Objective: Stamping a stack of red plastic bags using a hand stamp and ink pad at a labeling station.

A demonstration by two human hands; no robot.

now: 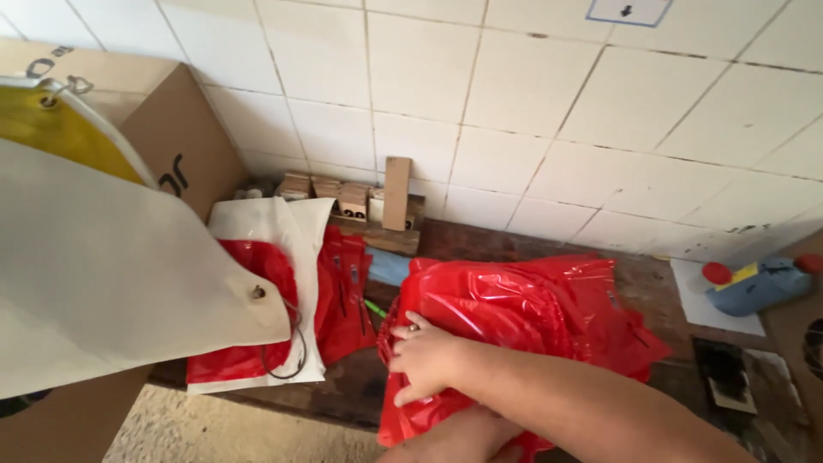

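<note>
So, looking down at a dark wooden surface [660, 283] pushed up against a white tiled wall [531, 111]. Big crumpled heap of shiny red plastic bags [523, 309] sitting in the middle of it, spilling toward the near edge. Right hand [424, 360] reaching across from the right, resting flat on the left side of the heap, fingers bent and pressing into the plastic, ring on one finger. Not closed around anything as far as visible, more of a press than a pinch. Left hand [459, 437] mostly hidden under the right forearm at the bottom edge, tucked against the lower part of the heap; can't tell if clenched or loose.

Left of the heap, a second flat stack of red bags [343, 291], and beside that a white sheet with red showing through [274, 283], a dark cord looped on it. Green pen-like thing [375, 309] poking out between the two red piles. Small wooden blocks [351, 195] lined up along the wall behind. Pale fabric with a metal eyelet [120, 283] hanging in from the left, cardboard box [163, 129] behind it. Far right, a blue bottle with a red cap [759, 283] lying on a white paper.
</note>
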